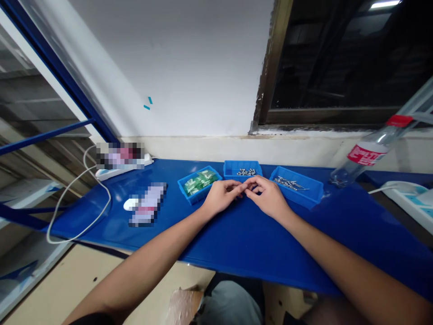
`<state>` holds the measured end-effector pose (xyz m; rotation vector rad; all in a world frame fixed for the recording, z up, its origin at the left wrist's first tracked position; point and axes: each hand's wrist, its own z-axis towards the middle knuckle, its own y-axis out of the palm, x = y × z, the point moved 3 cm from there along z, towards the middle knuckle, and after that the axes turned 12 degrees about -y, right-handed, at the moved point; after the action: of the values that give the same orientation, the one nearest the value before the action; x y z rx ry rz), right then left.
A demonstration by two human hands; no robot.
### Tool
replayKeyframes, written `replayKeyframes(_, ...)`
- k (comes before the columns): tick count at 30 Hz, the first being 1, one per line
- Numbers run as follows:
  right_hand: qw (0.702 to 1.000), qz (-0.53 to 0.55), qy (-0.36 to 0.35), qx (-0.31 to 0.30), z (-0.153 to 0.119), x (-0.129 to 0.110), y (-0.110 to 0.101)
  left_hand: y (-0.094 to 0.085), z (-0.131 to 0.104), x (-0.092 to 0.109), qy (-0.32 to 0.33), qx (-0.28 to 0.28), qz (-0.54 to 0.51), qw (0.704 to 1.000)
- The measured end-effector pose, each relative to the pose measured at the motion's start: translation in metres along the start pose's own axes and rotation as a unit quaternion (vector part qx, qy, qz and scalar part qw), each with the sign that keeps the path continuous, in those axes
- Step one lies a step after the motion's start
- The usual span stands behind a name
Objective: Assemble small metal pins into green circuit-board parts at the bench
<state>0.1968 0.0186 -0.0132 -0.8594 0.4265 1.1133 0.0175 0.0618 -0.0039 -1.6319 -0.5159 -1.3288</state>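
My left hand [223, 195] and my right hand [265, 195] meet at the fingertips above the blue table, just in front of three blue bins. Both hands have their fingers pinched together; whatever they hold is too small to make out. The left bin [192, 199] holds green and clear small parts [199, 181]. Short metal pieces [246, 172] lie in the middle bin [232, 168]. In the right bin [309, 194] are long thin metal pieces [289, 183], and my right hand is close to its left end.
An empty clear bottle [367, 153] with a red cap stands at the back right. Power strips [412, 198] sit at the right and back left. A white cable [110, 198] loops over the table's left end, near a white oval object [131, 204] and a blurred item [149, 205].
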Motion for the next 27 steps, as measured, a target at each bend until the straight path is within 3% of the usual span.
replayKeyframes(13,0.997,0.059,0.057,0.012,-0.002,0.012,0.004,-0.001,0.002,-0.007,0.017,0.062,0.049,0.997)
replayKeyframes(20,1.000,0.007,0.028,0.000,-0.002,0.012,0.005,0.001,0.004,-0.010,0.022,0.033,-0.084,0.996)
replayKeyframes(24,0.999,-0.032,-0.003,-0.005,0.000,0.003,0.001,-0.002,0.001,-0.004,0.012,0.056,-0.008,0.998)
replayKeyframes(27,0.999,-0.033,-0.010,-0.001,0.001,-0.001,0.000,-0.003,-0.001,0.001,0.000,0.041,0.047,0.998)
